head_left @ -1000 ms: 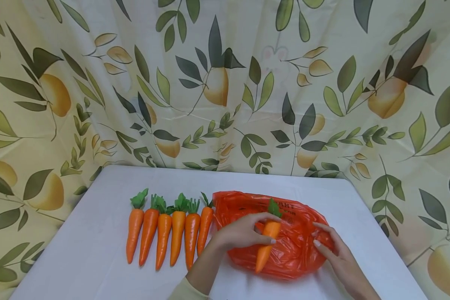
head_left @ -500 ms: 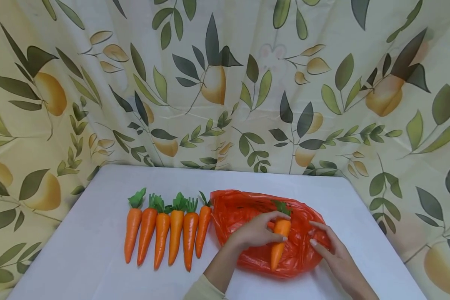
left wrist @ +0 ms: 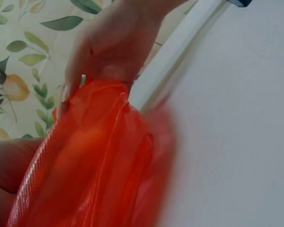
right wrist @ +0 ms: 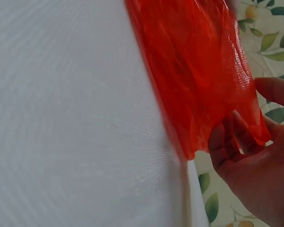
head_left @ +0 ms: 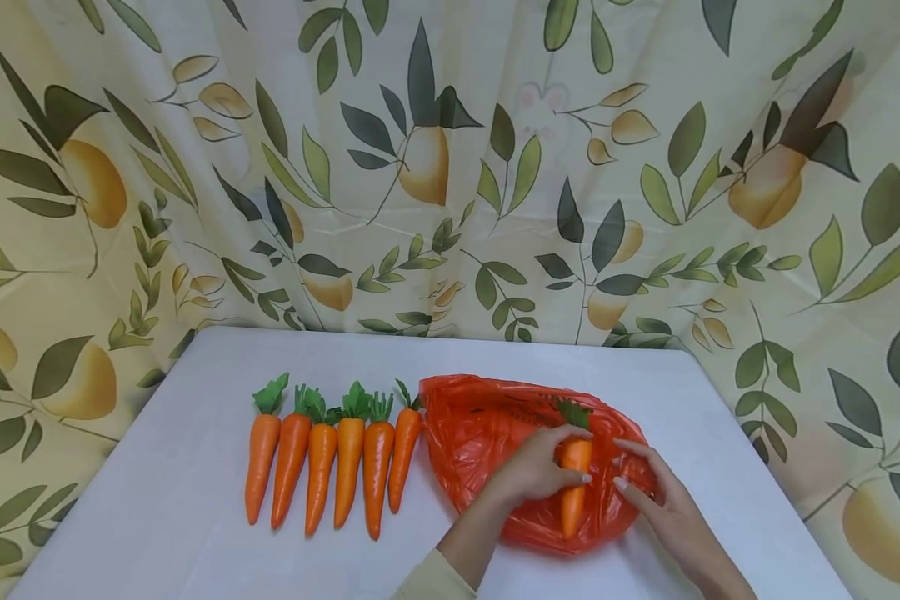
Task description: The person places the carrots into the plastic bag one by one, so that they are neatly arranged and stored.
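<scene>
In the head view my left hand (head_left: 536,468) grips an orange carrot (head_left: 576,457) with a green leafy top, thumb on one side and fingers on the other. The carrot is upright in the picture, over the red plastic bag (head_left: 461,442); whether it is inside the bag I cannot tell. At the bag's right end my right hand (head_left: 675,508) holds the edge. In the right wrist view, the right hand's fingers (right wrist: 217,142) lie behind the thin film of the bag (right wrist: 189,61). Part of my left hand (left wrist: 9,175) shows beside the bag in the left wrist view.
A row of several carrots (head_left: 348,467) lies left of the bag, leafy tops toward the back. All of it rests on a white table (head_left: 157,500). Behind stands a curtain (head_left: 450,250) printed with leaves and fruit.
My left hand has moved right with the carrot, from the middle of the bag toward its right end. My right hand has stayed at the bag's edge. The row of carrots has not moved.
</scene>
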Tool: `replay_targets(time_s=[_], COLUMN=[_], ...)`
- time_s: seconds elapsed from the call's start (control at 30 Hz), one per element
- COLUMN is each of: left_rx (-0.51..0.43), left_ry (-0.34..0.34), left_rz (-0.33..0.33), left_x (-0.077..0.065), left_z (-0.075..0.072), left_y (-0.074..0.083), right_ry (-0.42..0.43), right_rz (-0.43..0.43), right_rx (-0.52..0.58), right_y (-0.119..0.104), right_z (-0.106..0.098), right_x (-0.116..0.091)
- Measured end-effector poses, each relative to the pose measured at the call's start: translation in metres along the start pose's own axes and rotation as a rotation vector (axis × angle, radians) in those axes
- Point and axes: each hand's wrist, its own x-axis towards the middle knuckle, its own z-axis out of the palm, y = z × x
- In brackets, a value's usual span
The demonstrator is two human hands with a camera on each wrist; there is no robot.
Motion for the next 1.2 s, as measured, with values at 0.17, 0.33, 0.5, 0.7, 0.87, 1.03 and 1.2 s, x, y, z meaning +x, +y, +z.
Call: replay_targets(time_s=[0.17, 0.33, 0.5, 0.7, 0.87, 1.03, 1.2], left_rx=[0.027, 0.04, 0.033, 0.01, -0.037, -0.031, -0.019], left_ry=[-0.013, 0.013, 0.002, -0.026, 0.006, 0.032, 0.028], left_rz=[0.0, -0.018, -0.008, 0.023, -0.01, -0.002, 0.01], left_x=[0.005, 0.007, 0.007, 0.005, 0.003, 0.003, 0.004], left_z=[0.01, 0.016, 0.015, 0.009, 0.01, 0.011, 0.006], left_y=[-0.004, -0.008, -0.01, -0.012, -0.011, -0.012, -0.013], right_ry=[-0.01, -0.014, -0.014, -0.016, -0.014, -0.014, -0.008], right_rz=[0.031, 0.039, 0.037, 0.037, 0.035, 0.021, -0.002], right_rx=[-0.024, -0.031, -0.027, -0.027, -0.037, -0.016, 0.009], right_y=[0.0, 0.001, 0.001, 0.0, 0.001, 0.001, 0.001], right_z=[0.0, 0.001, 0.0, 0.0, -0.001, 0.0, 0.0], right_x=[0.0, 0.0, 0.001, 0.001, 0.001, 0.001, 0.001])
